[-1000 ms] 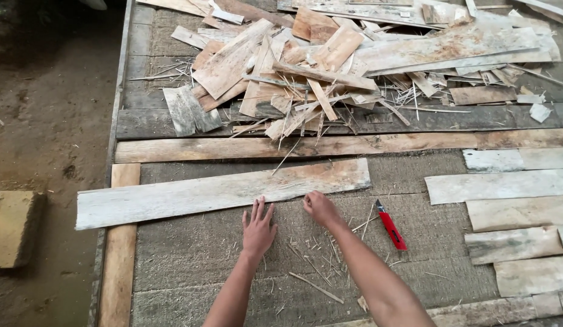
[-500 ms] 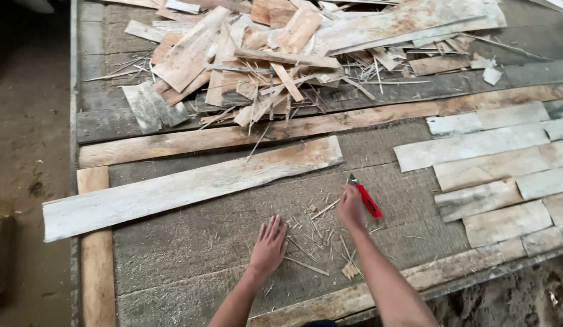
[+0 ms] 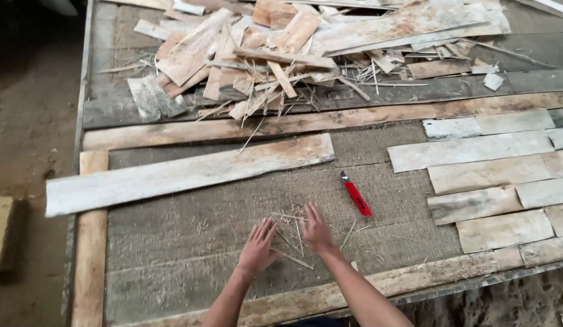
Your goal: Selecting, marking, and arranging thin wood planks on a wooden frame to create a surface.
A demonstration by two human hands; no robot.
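Right now both hands lie flat and open on the work surface, fingers spread, holding nothing: the left hand (image 3: pixel 257 247) and the right hand (image 3: pixel 314 229) sit close together but apart, pressed over a scatter of thin wood splinters (image 3: pixel 291 239) lying loose between and under the fingers. These slivers look very light, dry and brittle, likely to snap or prick if pinched, so they seem better raked together with flat palms than picked up one at a time. Just beside the right hand, up and to its right, lies a red utility knife (image 3: pixel 356 197), untouched, its blade end pointing away from the person; the red body is the safe place to grip it. Beyond the hands a long pale plank (image 3: pixel 184 172) lies aslant, stiff and probably fairly heavy, best lifted near its middle or at both ends. The surface is a coarse woven mat (image 3: pixel 172 242) framed by a wooden border (image 3: pixel 90 242), rough enough to snag the splinters. Shorter pale boards (image 3: pixel 475 151) lie in rows at the right, a heap of scrap wood (image 3: pixel 281 54) at the far side, and a bare dirt floor (image 3: pixel 27 121) at the left
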